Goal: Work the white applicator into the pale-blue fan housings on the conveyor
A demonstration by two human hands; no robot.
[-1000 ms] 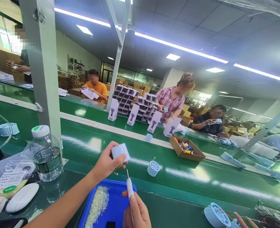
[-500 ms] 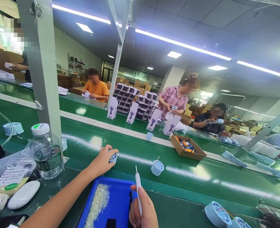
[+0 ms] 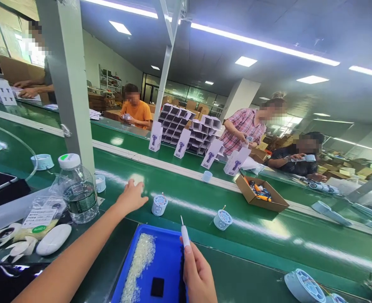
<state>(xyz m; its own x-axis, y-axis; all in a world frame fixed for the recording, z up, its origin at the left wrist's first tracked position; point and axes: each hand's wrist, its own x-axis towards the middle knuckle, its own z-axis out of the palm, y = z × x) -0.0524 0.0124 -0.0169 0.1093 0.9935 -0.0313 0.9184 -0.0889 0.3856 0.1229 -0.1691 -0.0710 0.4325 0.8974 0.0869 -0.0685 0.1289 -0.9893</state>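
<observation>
Green surface (image 3: 268, 248), two hands at work.
Right hand (image 3: 198, 275) grips a white tool (image 3: 184, 234); left hand (image 3: 131, 198) reaches out, its grip unclear, beside a blue part (image 3: 159, 205).

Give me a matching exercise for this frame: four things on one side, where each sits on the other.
Things:
1. white pen-like tool
2. water bottle
3. blue tray
4. open cardboard box

Places:
A. far edge of the green belt, right of centre
B. nearest the camera, holding pale granules
C. upright in the right hand
D. left, beside the grey post

Pairs: 1-C, 2-D, 3-B, 4-A
</observation>
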